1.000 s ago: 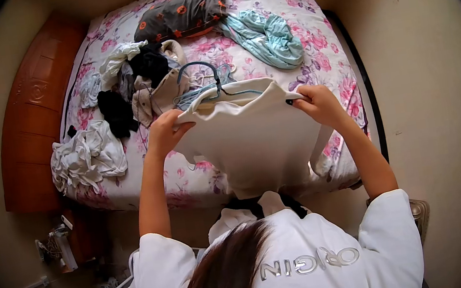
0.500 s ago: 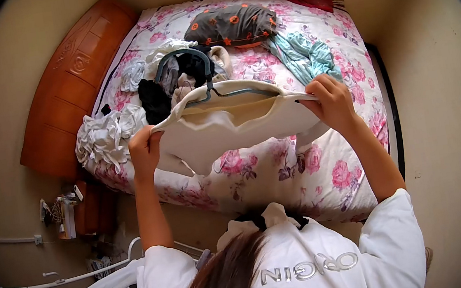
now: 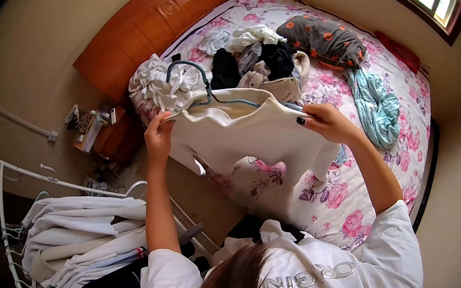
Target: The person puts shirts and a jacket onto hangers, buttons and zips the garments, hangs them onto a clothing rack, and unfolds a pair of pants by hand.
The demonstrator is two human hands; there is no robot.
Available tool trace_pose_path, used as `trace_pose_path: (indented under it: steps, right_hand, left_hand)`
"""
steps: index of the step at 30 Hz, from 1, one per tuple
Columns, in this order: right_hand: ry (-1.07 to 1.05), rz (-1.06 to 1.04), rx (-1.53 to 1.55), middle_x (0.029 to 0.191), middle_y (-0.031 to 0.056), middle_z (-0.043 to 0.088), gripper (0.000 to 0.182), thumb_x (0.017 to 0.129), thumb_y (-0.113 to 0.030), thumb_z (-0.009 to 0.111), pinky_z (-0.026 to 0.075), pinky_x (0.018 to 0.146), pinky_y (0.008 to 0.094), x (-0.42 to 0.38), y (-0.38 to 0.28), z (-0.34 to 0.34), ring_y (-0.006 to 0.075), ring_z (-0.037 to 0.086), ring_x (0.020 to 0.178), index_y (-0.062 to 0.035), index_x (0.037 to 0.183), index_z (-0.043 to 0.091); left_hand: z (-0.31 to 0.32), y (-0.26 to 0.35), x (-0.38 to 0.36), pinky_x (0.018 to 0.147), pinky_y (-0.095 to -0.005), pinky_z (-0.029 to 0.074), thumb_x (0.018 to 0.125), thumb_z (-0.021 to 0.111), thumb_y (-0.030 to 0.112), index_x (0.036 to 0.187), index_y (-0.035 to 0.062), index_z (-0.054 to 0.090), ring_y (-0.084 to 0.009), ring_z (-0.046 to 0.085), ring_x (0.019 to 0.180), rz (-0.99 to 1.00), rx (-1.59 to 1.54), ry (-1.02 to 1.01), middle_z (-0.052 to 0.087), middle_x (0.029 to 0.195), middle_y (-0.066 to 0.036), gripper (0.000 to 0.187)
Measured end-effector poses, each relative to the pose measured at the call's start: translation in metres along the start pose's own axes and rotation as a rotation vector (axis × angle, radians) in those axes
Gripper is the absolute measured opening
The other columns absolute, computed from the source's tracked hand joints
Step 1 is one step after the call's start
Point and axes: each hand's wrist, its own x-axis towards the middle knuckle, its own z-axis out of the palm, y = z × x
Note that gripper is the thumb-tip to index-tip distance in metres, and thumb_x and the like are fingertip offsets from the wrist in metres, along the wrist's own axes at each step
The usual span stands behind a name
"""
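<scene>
A cream long-sleeved top (image 3: 240, 128) hangs spread between my hands, with a blue-grey hanger (image 3: 208, 82) inside its neckline and the hook standing up above it. My left hand (image 3: 158, 135) pinches the left shoulder of the top. At the other shoulder, my right hand (image 3: 326, 121) grips the cloth with the thumb on top. The garment is held in the air over the near part of the bed. Most of the hanger's bar is hidden inside the fabric.
Behind the top, the floral bed (image 3: 340, 211) carries piled clothes (image 3: 275, 67), white garments (image 3: 166, 85), a dark pillow (image 3: 322, 40) and a light-blue cloth (image 3: 376, 109). A white clothes rack (image 3: 59, 180) with many hung clothes (image 3: 88, 240) stands at the left, near a bedside cabinet (image 3: 117, 136).
My view has turned left, bringing the loaded clothes rack and more of the window into sight. Both hands still hold the top, which is now tilted lower on the right.
</scene>
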Motion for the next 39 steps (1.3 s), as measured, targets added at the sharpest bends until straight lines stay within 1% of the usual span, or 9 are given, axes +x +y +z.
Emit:
trace_pose_path:
  steps: [5,12,15,19,20,24,27,32,39]
  right_hand:
    - [-0.105,-0.028,-0.013,0.054,0.0047,0.030,0.020,0.081,-0.012,0.051,0.028,0.045,0.0283,0.033,-0.017,0.027,0.0104,0.028,0.051,-0.0003,0.068,0.041]
    - [0.125,-0.275,-0.343,0.055,0.0149,0.049,0.014,0.075,-0.012,0.056,0.038,0.046,0.0365,0.090,-0.060,0.084,0.0322,0.049,0.051,-0.0020,0.068,0.048]
    - [0.086,-0.304,-0.322,0.058,0.0153,0.052,0.014,0.074,-0.013,0.057,0.040,0.049,0.0384,0.118,-0.068,0.111,0.0335,0.053,0.056,-0.0029,0.068,0.049]
    - [-0.051,-0.255,-0.125,0.052,0.0125,0.047,0.013,0.075,-0.011,0.057,0.036,0.044,0.0316,0.156,-0.081,0.143,0.0241,0.046,0.044,-0.0016,0.069,0.050]
    - [-0.106,-0.208,-0.073,0.050,0.0084,0.044,0.014,0.077,-0.011,0.055,0.033,0.043,0.0275,0.165,-0.086,0.150,0.0138,0.039,0.043,0.0001,0.070,0.051]
    - [-0.227,-0.241,0.007,0.051,0.0038,0.044,0.016,0.079,-0.013,0.054,0.031,0.042,0.0258,0.208,-0.113,0.190,0.0073,0.038,0.046,0.0015,0.072,0.053]
    - [-0.339,-0.258,0.142,0.053,0.0009,0.044,0.017,0.081,-0.013,0.053,0.030,0.043,0.0249,0.243,-0.129,0.233,0.0057,0.037,0.048,0.0010,0.072,0.052]
    - [-0.429,-0.323,0.266,0.055,-0.0025,0.042,0.019,0.083,-0.014,0.052,0.028,0.044,0.0239,0.306,-0.148,0.297,0.0049,0.035,0.051,0.0005,0.071,0.051]
    - [-0.439,-0.340,0.459,0.058,-0.0054,0.044,0.018,0.084,-0.015,0.052,0.027,0.043,0.0191,0.363,-0.185,0.353,0.0015,0.037,0.050,-0.0005,0.073,0.053]
  left_hand:
    - [-0.048,-0.018,-0.023,0.061,-0.0204,0.039,0.079,0.061,0.028,0.085,-0.0005,0.060,-0.0075,0.049,0.067,-0.050,0.075,0.055,0.056,0.074,-0.002,0.029]
    - [-0.112,-0.048,-0.037,0.062,-0.0205,0.040,0.078,0.062,0.022,0.085,-0.0006,0.060,-0.0086,0.050,0.068,-0.127,0.097,0.242,0.057,0.073,-0.004,0.024]
    - [-0.149,-0.057,-0.046,0.065,-0.0205,0.041,0.080,0.060,0.020,0.087,-0.0007,0.059,-0.0082,0.051,0.071,-0.190,0.144,0.285,0.058,0.078,-0.003,0.022]
    - [-0.188,-0.050,-0.048,0.068,-0.0255,0.043,0.077,0.062,0.020,0.086,0.0011,0.060,-0.0163,0.056,0.074,-0.110,0.366,0.410,0.060,0.081,-0.007,0.021]
    - [-0.198,-0.049,-0.047,0.072,-0.0278,0.042,0.077,0.061,0.019,0.091,0.0015,0.059,-0.0194,0.056,0.080,-0.081,0.461,0.443,0.059,0.088,-0.009,0.022]
    - [-0.216,-0.044,-0.050,0.089,-0.0356,0.036,0.077,0.059,0.015,0.113,0.0028,0.047,-0.0293,0.048,0.104,0.014,0.636,0.584,0.051,0.112,-0.014,0.039]
    - [-0.210,-0.024,-0.050,0.097,-0.0375,0.028,0.079,0.056,0.014,0.128,-0.0005,0.028,-0.0334,0.036,0.118,0.029,0.666,0.569,0.036,0.129,-0.018,0.059]
    - [-0.223,-0.017,-0.061,0.099,-0.0398,0.025,0.083,0.051,0.017,0.132,-0.0055,0.012,-0.0362,0.027,0.123,-0.018,0.600,0.595,0.021,0.135,-0.023,0.067]
    - [-0.223,-0.044,-0.051,0.101,-0.0431,0.021,0.081,0.054,0.019,0.132,-0.0051,0.013,-0.0399,0.021,0.125,-0.067,0.721,0.418,0.020,0.135,-0.024,0.069]
